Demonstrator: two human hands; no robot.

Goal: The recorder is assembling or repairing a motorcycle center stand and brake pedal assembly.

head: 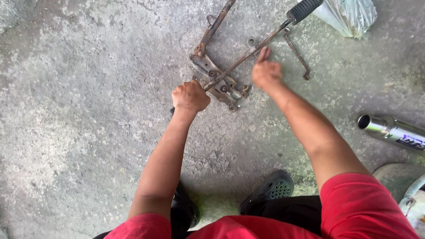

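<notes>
Rusty bracket (220, 84) lies on the concrete floor (88, 110). Left hand (190, 96), at its near-left edge, is fisted around the low end of the long rod (248, 55) crossing it; right hand (266, 73), just right of it, is loosely curled, index finger touching the rod. I'd steady mid-rod and lever slowly so the bracket doesn't skate.

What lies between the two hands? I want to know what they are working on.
In the head view, a rusty rod and a rusty bracket lie on the concrete between the left hand and the right hand.
</notes>
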